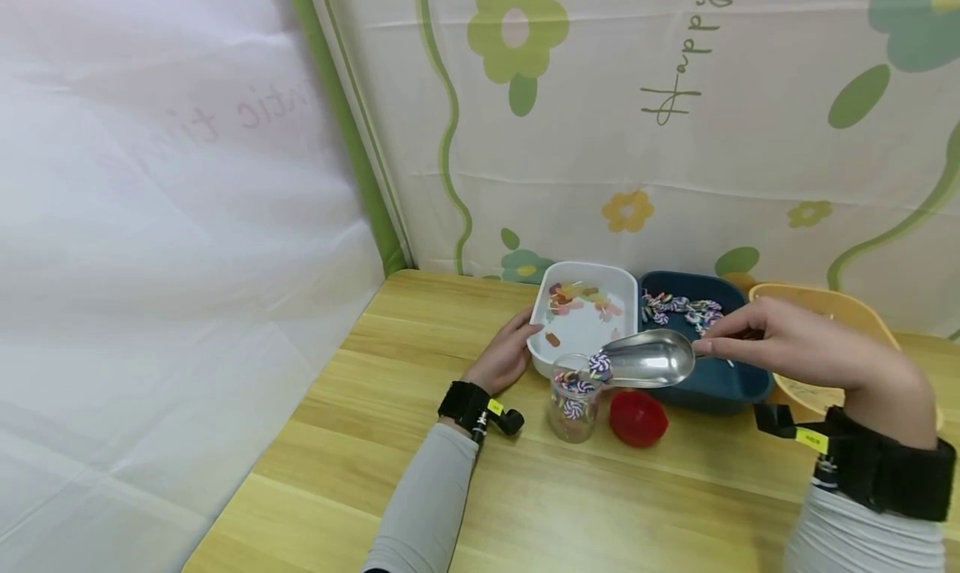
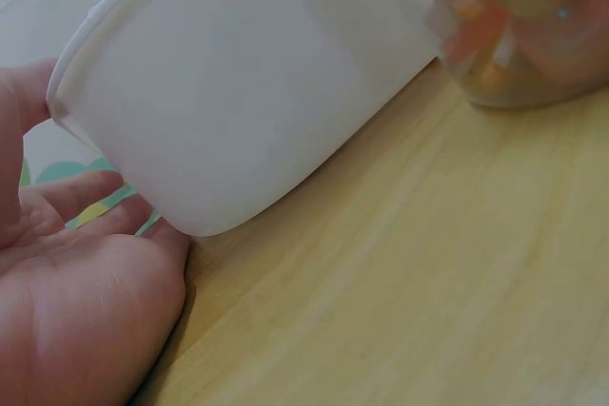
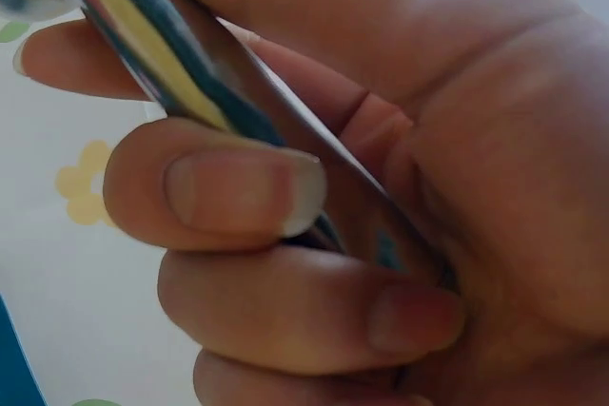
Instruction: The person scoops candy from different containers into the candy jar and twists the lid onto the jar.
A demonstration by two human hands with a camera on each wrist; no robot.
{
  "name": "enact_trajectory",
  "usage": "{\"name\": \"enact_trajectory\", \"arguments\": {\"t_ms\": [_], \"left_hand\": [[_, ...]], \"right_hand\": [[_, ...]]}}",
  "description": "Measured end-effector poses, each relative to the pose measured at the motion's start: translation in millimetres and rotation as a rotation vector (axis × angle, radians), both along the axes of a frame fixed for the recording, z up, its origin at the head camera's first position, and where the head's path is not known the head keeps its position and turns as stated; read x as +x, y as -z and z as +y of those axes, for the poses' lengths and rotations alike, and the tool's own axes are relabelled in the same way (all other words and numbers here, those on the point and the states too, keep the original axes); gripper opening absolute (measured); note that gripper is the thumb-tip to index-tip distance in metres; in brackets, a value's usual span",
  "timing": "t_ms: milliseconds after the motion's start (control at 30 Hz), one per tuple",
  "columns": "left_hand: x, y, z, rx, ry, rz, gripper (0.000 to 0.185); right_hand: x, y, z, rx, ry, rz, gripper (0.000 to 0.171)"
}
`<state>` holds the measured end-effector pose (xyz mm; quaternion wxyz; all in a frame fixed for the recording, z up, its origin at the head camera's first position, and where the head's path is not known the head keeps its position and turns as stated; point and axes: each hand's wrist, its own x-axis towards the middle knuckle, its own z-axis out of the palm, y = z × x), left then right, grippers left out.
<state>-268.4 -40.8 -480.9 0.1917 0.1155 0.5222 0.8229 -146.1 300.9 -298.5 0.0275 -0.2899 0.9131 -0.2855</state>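
The right hand [image 1: 787,344] has its fingers curled round the handle of the metal scoop [image 1: 651,359], tipping its mouth over the clear jar [image 1: 573,406] — one swirl candy [image 1: 600,364] sits right at the scoop's lip, above the jar's rim. The left hand [image 1: 508,354] rests open-fingered against the near-left wall of the white tray [image 1: 581,319], just left of the jar, steadying it. A red lid [image 1: 637,419] lies on the counter [image 1: 375,439] just right of the jar; behind it sits the dark blue tray [image 1: 712,381] with more swirl candies, and a yellow bowl [image 1: 817,306] beyond that.

The scoop looks stiff, smooth and slick, so a firm hold on the handle seems right; the candies look light and apt to roll. The jar looks light and could tip if nudged.

The handle is hidden inside the right hand. The left wrist view shows the jar only as a blur, and the yellow bowl's contents are blocked by the right arm.
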Motion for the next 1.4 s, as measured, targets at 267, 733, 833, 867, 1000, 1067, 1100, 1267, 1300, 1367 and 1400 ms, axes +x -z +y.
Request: {"name": "enact_trajectory", "arguments": {"t_ms": [267, 733, 833, 867, 1000, 1067, 1100, 1267, 1300, 1367, 1400], "left_hand": [[0.0, -1.4, 0.1, -0.002, -0.004, -0.002, 0.053], [-1.1, -0.6, 0.3, -0.021, -0.017, -0.028, 0.054], [-0.5, -1.1, 0.0, -0.01, -0.017, -0.028, 0.054], [-0.5, -1.0, -0.1, -0.004, -0.017, -0.027, 0.054], [-0.8, -0.7, 0.2, -0.005, -0.014, -0.025, 0.055], [-1.0, -0.4, 0.3, -0.007, -0.012, -0.028, 0.055], [-1.1, -0.2, 0.5, -0.007, -0.013, -0.028, 0.055], [-0.9, 0.0, 1.1, 0.0, -0.006, -0.025, 0.054], [-0.7, -0.1, 1.2, -0.003, -0.004, -0.022, 0.054], [-0.4, -0.5, 0.8, -0.008, -0.002, -0.023, 0.054], [-0.4, -0.4, 0.7, -0.011, -0.001, -0.022, 0.054]], "right_hand": [[1.8, -0.9, 0.7, 0.009, -0.008, 0.003, 0.019], [5.1, 0.2, 1.1, 0.025, 0.047, 0.013, 0.019], [5.6, 0.0, 2.6, 0.024, 0.048, 0.025, 0.018], [5.7, -0.2, 3.6, 0.024, 0.044, 0.029, 0.018], [9.1, -1.7, 7.3, 0.04, 0.089, 0.04, 0.017], [12.0, -2.5, 10.6, 0.047, 0.128, 0.048, 0.017], [13.9, -2.7, 13.2, 0.049, 0.153, 0.056, 0.017], [20.9, -1.0, 40.7, 0.049, 0.249, 0.028, 0.015], [21.4, 0.3, 47.7, 0.054, 0.271, 0.017, 0.016], [20.9, 4.3, 61.6, 0.071, 0.315, -0.01, 0.021], [20.1, 6.6, 68.2, 0.083, 0.336, -0.022, 0.025]]}}
